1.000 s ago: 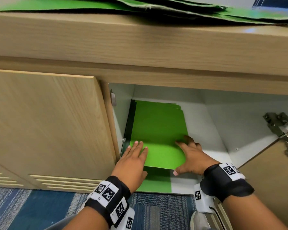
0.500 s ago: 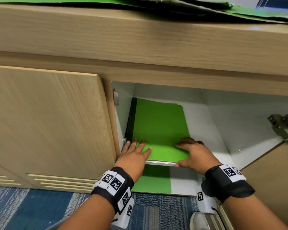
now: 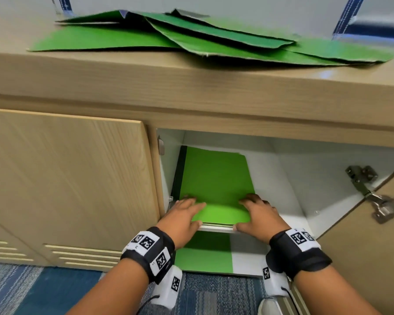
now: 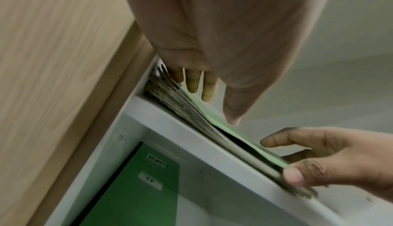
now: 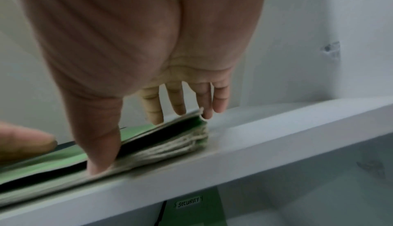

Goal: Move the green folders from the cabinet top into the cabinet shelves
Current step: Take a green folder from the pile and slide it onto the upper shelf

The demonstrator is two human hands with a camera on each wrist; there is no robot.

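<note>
A stack of green folders (image 3: 214, 183) lies flat on the white upper shelf (image 3: 216, 228), against the left wall. My left hand (image 3: 184, 214) rests on its front left corner with straight fingers (image 4: 199, 85). On the front right corner lies my right hand (image 3: 259, 214), fingers (image 5: 176, 101) straight on top and thumb (image 5: 100, 145) pressing the stack's front edge (image 5: 170, 144). Several more green folders (image 3: 191, 39) lie spread on the cabinet top. Another green folder (image 3: 203, 255), labelled SECURITY (image 4: 156, 160), lies on the lower shelf.
The wooden left door (image 3: 66, 178) is closed. The right door stands open on a metal hinge (image 3: 373, 196). White shelf space lies to the right of the stack (image 3: 278, 183). Blue patterned carpet (image 3: 32, 292) covers the floor below.
Both hands have slid the stack deeper into the upper shelf; its front edge, which overhung, now sits at the shelf edge. The head view has tilted up, showing the cabinet top.
</note>
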